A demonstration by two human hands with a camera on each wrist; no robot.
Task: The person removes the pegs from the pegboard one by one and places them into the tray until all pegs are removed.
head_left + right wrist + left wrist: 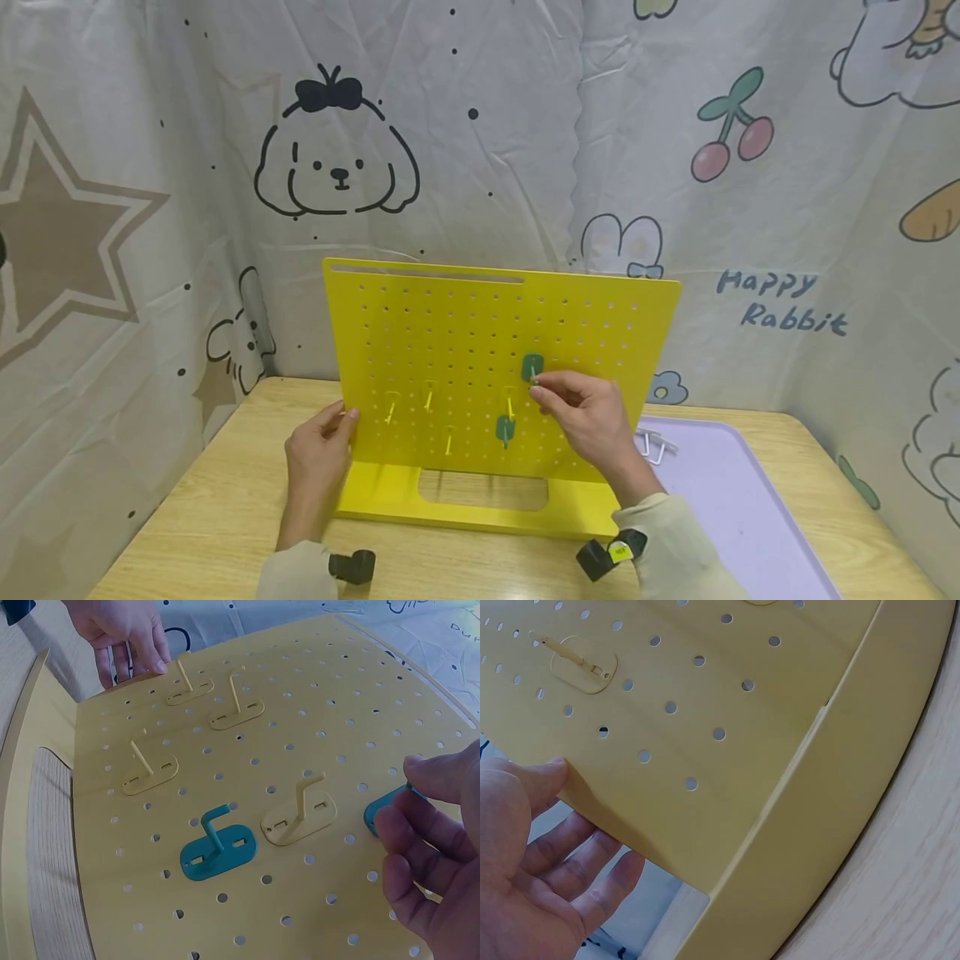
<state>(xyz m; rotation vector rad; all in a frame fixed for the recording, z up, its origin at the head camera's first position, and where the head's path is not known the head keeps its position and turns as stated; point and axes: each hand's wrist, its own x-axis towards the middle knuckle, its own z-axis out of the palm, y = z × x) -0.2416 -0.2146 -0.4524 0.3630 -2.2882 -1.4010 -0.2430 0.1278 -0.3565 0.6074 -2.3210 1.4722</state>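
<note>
A yellow pegboard (pixel 480 325) stands upright on its yellow base. My left hand (pixel 321 450) grips its left edge, the thumb on the front face and the other fingers behind, as the left wrist view shows. With thumb and fingertips, my right hand (pixel 588 417) pinches the peg of a green hook (pixel 532 367), whose plate lies against the board right of the middle. Lower down sits a second green hook (pixel 217 851), beside a yellow hook (pixel 300 817). More yellow hooks, such as the one nearest my left hand (pixel 391 407), are spread over the left half.
A lilac tray (pixel 720 467) lies on the wooden table (pixel 202 492) to the right, partly behind my right forearm. White hooks (pixel 656 443) rest at its near left side. A printed curtain (pixel 495 167) hangs behind and around the table.
</note>
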